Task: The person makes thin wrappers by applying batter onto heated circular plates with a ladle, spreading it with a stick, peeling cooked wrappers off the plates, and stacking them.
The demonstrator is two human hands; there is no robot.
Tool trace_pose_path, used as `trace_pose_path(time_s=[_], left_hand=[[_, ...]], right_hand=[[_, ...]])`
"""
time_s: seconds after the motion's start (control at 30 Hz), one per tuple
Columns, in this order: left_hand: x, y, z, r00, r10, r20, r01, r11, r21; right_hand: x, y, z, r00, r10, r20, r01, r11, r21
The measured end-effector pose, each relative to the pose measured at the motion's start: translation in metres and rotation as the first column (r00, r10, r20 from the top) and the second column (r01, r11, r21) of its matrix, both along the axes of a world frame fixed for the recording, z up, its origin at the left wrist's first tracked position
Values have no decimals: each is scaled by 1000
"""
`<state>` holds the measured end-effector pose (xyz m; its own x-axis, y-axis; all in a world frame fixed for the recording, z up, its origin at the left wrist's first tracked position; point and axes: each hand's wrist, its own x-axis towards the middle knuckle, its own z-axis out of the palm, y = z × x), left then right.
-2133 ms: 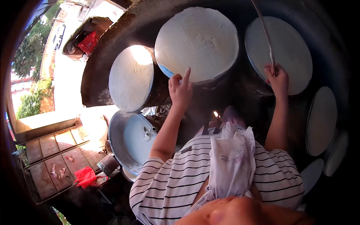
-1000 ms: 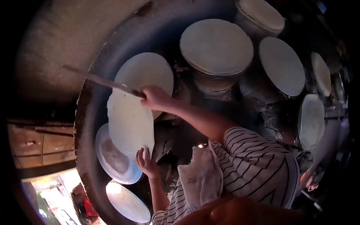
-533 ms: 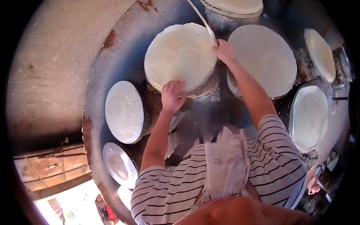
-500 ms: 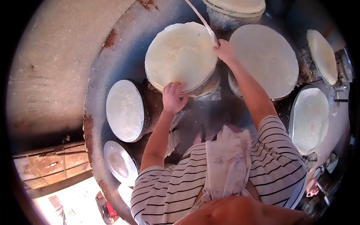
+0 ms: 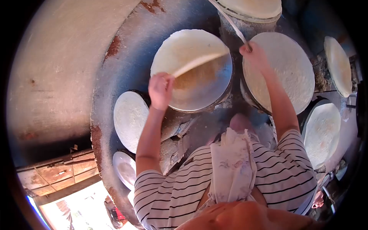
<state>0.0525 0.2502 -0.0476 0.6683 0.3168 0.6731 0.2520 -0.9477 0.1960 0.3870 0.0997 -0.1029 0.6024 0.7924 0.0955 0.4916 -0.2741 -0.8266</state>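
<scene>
Left hand [image 5: 160,91]'s pinching the sheet [image 5: 184,48]'s edge, folded partway back on the pan [image 5: 201,94], bare metal showing. Right hand [image 5: 255,57]'s clenched round the stick [image 5: 234,27]. Dish [image 5: 125,168] at lower left looks like it's got something pale inside, kinda hard to tell

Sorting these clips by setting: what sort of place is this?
Probably a small, rustic flatbread kitchen: the left hand peels a thin pale sheet off a round metal plate, and more sheet-topped round stands circle the person.

Thin pale sheet [image 5: 186,50], near edge raised off round griddle [image 5: 203,90]; slim stick [image 5: 233,25] slanting.
</scene>
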Motion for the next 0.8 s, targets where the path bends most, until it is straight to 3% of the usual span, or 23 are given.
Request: trace_pose_path(time_s=[0.07, 0.13, 0.17, 0.2, 0.27, 0.3, 0.37, 0.4, 0.43, 0.47, 0.5, 0.6, 0.63, 0.7, 0.77, 0.8], left_hand=[[11, 24, 31, 999, 20, -27, -19, 1000, 7], [24, 51, 56, 999, 39, -33, -41, 996, -80], [32, 65, 68, 998, 38, -45, -39, 999, -34], [41, 79, 80, 997, 45, -54, -45, 999, 11], [61, 117, 108, 998, 30, -59, -30, 1000, 6], [69, 129, 120, 996, 23, -91, -24, 1000, -14], [105, 135, 161, 956, 181, -233, -156, 980, 120], [125, 139, 178, 959, 134, -248, -117, 990, 84], [152, 147, 197, 969, 70, -239, -57, 996, 62], [179, 155, 213, 970, 6, -242, 8, 998, 60], [210, 163, 226, 967, -75, -245, 92, 994, 58], [318, 168, 257, 889, -100, -447, 114, 993, 5], [361, 176, 259, 862, -79, -501, 143, 986, 90], [444, 175, 240, 958, -97, -269, 190, 920, 344], [528, 164, 231, 972, -128, -198, 192, 916, 352], [550, 157, 225, 974, -99, -206, 175, 904, 390]], right_hand=[[5, 20, 3, 996, 85, -11, -83, 986, 142], [8, 55, 7, 974, 177, -139, -132, 951, 281], [17, 79, 12, 955, 235, -181, -158, 920, 359], [24, 94, 18, 902, 293, -317, -186, 926, 327], [42, 121, 43, 871, 410, -272, -304, 883, 357], [54, 140, 30, 847, 426, -318, -311, 883, 352], [60, 141, 47, 867, 409, -285, -268, 865, 425], [70, 147, 51, 864, 423, -274, -265, 843, 468], [76, 152, 47, 873, 398, -282, -218, 836, 504], [79, 145, 57, 969, 197, -149, -137, 930, 340], [83, 142, 56, 967, 151, -203, -71, 931, 358], [112, 132, 39, 964, -62, -259, 175, 880, 441], [128, 123, 43, 938, -123, -325, 274, 838, 472], [161, 105, 56, 889, -243, -388, 414, 788, 456], [211, 94, 59, 821, -359, -444, 535, 757, 376], [235, 84, 65, 811, -445, -381, 571, 745, 346]])
